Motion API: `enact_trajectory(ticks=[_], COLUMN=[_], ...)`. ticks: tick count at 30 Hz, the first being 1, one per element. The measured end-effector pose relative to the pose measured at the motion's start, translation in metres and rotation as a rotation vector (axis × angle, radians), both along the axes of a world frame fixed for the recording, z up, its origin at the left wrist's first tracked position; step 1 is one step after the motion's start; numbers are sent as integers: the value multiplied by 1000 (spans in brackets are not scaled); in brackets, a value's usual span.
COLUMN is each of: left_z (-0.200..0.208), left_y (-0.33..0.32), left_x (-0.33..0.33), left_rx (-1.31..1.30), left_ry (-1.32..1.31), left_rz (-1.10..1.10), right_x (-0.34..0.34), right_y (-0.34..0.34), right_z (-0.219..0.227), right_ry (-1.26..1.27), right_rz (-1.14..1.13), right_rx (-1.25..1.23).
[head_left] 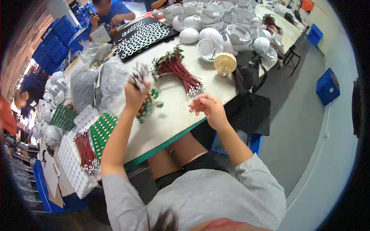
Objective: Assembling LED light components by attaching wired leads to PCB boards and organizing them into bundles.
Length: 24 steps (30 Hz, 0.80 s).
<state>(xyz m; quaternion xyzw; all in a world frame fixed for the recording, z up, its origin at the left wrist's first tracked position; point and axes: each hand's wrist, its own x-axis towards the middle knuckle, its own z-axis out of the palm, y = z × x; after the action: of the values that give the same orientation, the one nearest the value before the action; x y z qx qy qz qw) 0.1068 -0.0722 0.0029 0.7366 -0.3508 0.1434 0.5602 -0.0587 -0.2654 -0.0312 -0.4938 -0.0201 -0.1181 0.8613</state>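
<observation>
Near the middle of the table, my left hand (135, 97) is closed around a bundle of small parts (141, 74), smeared by motion. Greyish-white ends stick out above the fist, and small green pieces (151, 101) show beside and below it. My right hand (211, 111) hovers over the table's front edge, fingers loosely bent and apart, with nothing visible in it. Just beyond and between the hands lies a bunch of dark red wires (181, 75), with white connectors at the near end and dark green pieces at the far end.
Green circuit boards (103, 133), more red wires (85, 148) and white round parts (71, 165) lie left. Plastic bags (111, 82) and a black tray of white rings (144, 40) sit beyond. White shells (210, 34) fill the back; a gold ribbed disc (225, 64) stands right. Across sits another person (115, 11).
</observation>
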Motion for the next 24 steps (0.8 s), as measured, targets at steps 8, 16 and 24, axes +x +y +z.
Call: enact_trajectory(ticks=[8, 16, 24], left_z=[20, 40, 91], left_y=[-17, 4, 42], left_x=[-22, -41, -64], left_rx=[-260, -19, 452], left_ry=[326, 196, -540], left_rz=[-223, -167, 239], right_x=[50, 120, 110], right_y=[41, 99, 102], right_z=[18, 18, 55], right_ry=[-173, -425, -292], right_rz=[-58, -60, 110], right_rx=[-902, -726, -575])
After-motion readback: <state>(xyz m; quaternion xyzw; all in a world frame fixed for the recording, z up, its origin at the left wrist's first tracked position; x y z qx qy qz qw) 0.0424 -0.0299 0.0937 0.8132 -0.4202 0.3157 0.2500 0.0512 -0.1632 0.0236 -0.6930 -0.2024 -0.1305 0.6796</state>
